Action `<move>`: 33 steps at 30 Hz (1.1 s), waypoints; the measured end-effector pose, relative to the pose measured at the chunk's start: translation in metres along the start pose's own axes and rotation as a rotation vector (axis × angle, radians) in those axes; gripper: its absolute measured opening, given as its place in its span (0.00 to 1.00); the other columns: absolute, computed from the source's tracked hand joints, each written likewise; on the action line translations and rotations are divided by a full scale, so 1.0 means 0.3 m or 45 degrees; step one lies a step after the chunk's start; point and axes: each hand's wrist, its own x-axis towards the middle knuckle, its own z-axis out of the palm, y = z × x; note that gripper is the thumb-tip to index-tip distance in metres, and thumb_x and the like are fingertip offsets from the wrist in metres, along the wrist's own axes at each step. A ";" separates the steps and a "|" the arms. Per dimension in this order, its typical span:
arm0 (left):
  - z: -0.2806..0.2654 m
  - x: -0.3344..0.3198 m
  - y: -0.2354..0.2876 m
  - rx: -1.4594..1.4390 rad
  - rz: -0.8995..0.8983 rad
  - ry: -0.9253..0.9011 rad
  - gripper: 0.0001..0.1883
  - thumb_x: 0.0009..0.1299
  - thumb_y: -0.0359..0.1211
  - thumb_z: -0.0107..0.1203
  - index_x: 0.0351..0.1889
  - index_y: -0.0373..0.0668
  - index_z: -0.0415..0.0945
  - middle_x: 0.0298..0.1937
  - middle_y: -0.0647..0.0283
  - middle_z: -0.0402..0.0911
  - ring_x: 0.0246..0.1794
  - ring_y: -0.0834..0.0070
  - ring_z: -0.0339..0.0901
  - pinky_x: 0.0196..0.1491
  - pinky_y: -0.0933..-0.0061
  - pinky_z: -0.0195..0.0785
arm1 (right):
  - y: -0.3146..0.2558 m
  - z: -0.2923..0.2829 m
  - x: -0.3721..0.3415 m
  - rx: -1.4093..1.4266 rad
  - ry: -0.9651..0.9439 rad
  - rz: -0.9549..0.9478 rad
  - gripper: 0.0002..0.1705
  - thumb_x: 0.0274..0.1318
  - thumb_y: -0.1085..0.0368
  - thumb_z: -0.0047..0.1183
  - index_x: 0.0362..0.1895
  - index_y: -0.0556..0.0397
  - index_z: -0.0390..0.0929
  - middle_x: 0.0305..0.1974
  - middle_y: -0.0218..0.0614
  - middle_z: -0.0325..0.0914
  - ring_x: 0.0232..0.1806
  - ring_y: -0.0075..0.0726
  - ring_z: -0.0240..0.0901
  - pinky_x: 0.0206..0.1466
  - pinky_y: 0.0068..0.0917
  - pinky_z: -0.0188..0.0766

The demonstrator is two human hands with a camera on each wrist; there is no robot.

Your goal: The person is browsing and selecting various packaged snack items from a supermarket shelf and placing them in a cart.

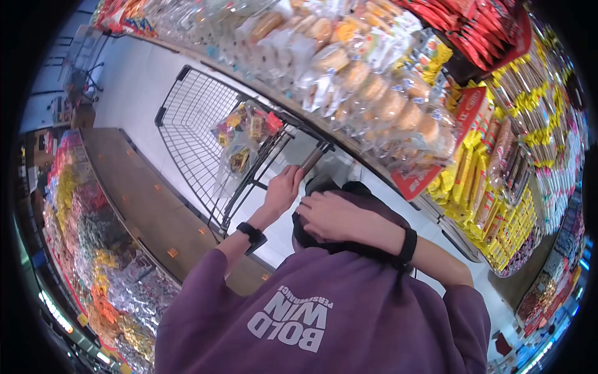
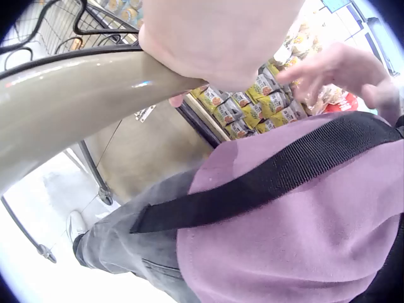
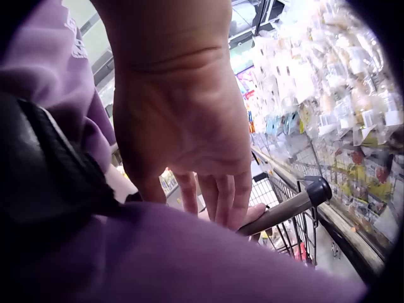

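My left hand (image 1: 283, 190) grips the handle (image 1: 313, 161) of a wire shopping cart (image 1: 193, 118), with a black watch on that wrist. The left wrist view shows the hand wrapped over the grey-brown handle (image 2: 76, 101). My right hand (image 1: 333, 215) is held across the front of the purple shirt (image 1: 374, 305), close to a black strap. In the right wrist view its fingers (image 3: 221, 196) hang loosely with nothing held, in front of the handle end (image 3: 287, 213). Packaged goods (image 1: 246, 131) in clear and colourful wrappers lie in the cart.
A shelf of bagged bread (image 1: 355, 81) runs along the cart's right side. Yellow packets (image 1: 461, 181) and red packets (image 1: 479, 31) sit farther right. To the left stands a brown ledge (image 1: 137, 181) beside heaps of wrapped sweets (image 1: 99, 249). White floor (image 1: 131, 81) stretches ahead.
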 end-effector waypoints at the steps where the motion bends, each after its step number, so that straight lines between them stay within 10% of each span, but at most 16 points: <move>1: 0.004 -0.001 -0.010 0.043 0.072 0.039 0.11 0.79 0.37 0.45 0.46 0.41 0.74 0.39 0.51 0.78 0.33 0.45 0.78 0.33 0.52 0.72 | 0.018 0.011 0.050 -0.097 0.024 0.000 0.22 0.56 0.57 0.60 0.50 0.56 0.75 0.47 0.42 0.77 0.51 0.46 0.74 0.55 0.40 0.70; 8: 0.097 -0.062 -0.147 -0.466 0.102 -0.078 0.22 0.71 0.34 0.53 0.62 0.39 0.68 0.61 0.53 0.72 0.57 0.57 0.73 0.59 0.60 0.67 | 0.025 -0.046 0.346 -0.081 -0.126 0.013 0.13 0.62 0.57 0.53 0.41 0.53 0.82 0.39 0.46 0.80 0.46 0.52 0.77 0.50 0.44 0.73; 10: 0.101 -0.066 -0.180 -0.188 0.282 -0.043 0.27 0.70 0.33 0.56 0.67 0.41 0.65 0.65 0.52 0.68 0.64 0.62 0.68 0.66 0.61 0.61 | 0.064 -0.035 0.398 0.204 0.226 -0.006 0.14 0.62 0.58 0.53 0.43 0.55 0.81 0.39 0.48 0.80 0.45 0.53 0.77 0.48 0.45 0.74; 12: -0.035 -0.004 -0.088 -0.046 0.266 -0.183 0.18 0.69 0.30 0.54 0.57 0.37 0.73 0.56 0.46 0.76 0.58 0.55 0.73 0.61 0.56 0.65 | 0.167 0.043 0.449 0.127 0.617 -0.094 0.17 0.64 0.57 0.52 0.47 0.58 0.79 0.49 0.47 0.79 0.54 0.54 0.72 0.60 0.45 0.68; 15: -0.238 0.077 -0.041 -0.071 0.318 -0.404 0.12 0.68 0.29 0.52 0.47 0.34 0.78 0.45 0.45 0.81 0.49 0.51 0.78 0.54 0.54 0.69 | 0.203 -0.006 0.458 -0.002 0.593 0.232 0.24 0.66 0.54 0.51 0.60 0.53 0.74 0.66 0.44 0.69 0.68 0.49 0.62 0.70 0.45 0.57; 19: -0.399 0.068 -0.170 -0.412 -0.054 -0.379 0.11 0.68 0.29 0.51 0.43 0.34 0.79 0.34 0.48 0.82 0.37 0.50 0.81 0.44 0.55 0.73 | 0.304 0.041 0.456 -0.325 0.498 0.247 0.24 0.65 0.53 0.54 0.60 0.52 0.76 0.64 0.43 0.71 0.68 0.46 0.63 0.69 0.43 0.59; 27: -0.163 0.032 -0.928 0.494 -0.304 -0.341 0.09 0.68 0.30 0.49 0.35 0.34 0.78 0.37 0.43 0.83 0.37 0.47 0.82 0.43 0.51 0.76 | 0.269 0.031 0.482 -0.220 0.795 0.306 0.08 0.57 0.63 0.61 0.37 0.53 0.83 0.43 0.34 0.83 0.50 0.39 0.77 0.55 0.34 0.71; 33: 0.006 0.105 -1.231 0.291 -0.431 -0.571 0.15 0.67 0.32 0.49 0.49 0.34 0.76 0.46 0.41 0.82 0.49 0.46 0.80 0.52 0.49 0.73 | 0.277 0.035 0.482 -0.257 0.790 0.342 0.08 0.55 0.63 0.62 0.36 0.53 0.83 0.41 0.35 0.83 0.49 0.39 0.78 0.53 0.35 0.74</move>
